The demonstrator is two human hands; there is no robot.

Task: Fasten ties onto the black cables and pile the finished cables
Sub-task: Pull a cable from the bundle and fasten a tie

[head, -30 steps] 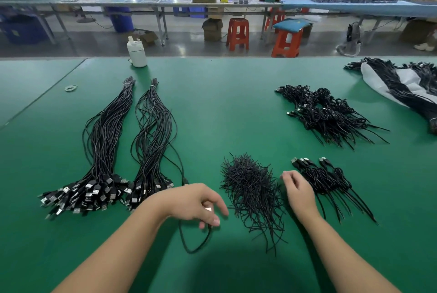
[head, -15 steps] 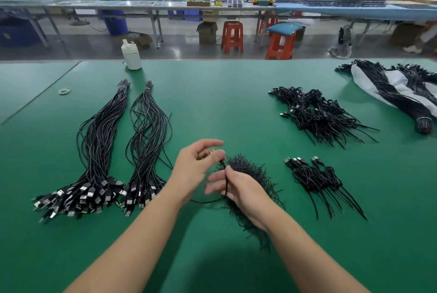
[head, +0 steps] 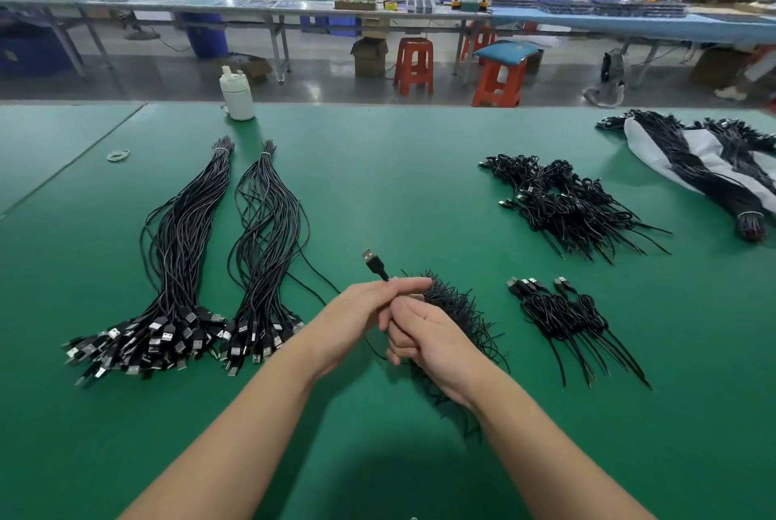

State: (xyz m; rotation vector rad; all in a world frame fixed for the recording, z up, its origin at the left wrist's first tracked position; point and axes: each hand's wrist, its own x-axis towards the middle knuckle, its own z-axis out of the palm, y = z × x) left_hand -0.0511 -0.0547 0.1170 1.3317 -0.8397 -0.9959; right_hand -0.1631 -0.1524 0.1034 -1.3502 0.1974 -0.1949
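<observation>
My left hand (head: 357, 316) pinches a black cable just below its USB plug (head: 373, 261), which sticks up above the fingers. My right hand (head: 424, 335) is curled round the same cable right beside the left hand; the cable trails left toward the bundles. Under and behind my right hand lies a heap of black ties (head: 455, 305), partly hidden. Two long bundles of untied cables (head: 184, 251) (head: 266, 251) lie to the left. A small pile of tied cables (head: 567, 318) sits to the right, a bigger pile (head: 562, 204) beyond it.
A white bottle (head: 237, 95) stands at the green table's far edge. A rubber band (head: 118, 155) lies far left. More cable bundles on a white sheet (head: 655, 150) occupy the far right. Workbenches, stools and people are beyond the table.
My left hand lifted a cable from the table and my right hand left the tie heap's right side. Both hands now meet on the cable, with its plug raised.
</observation>
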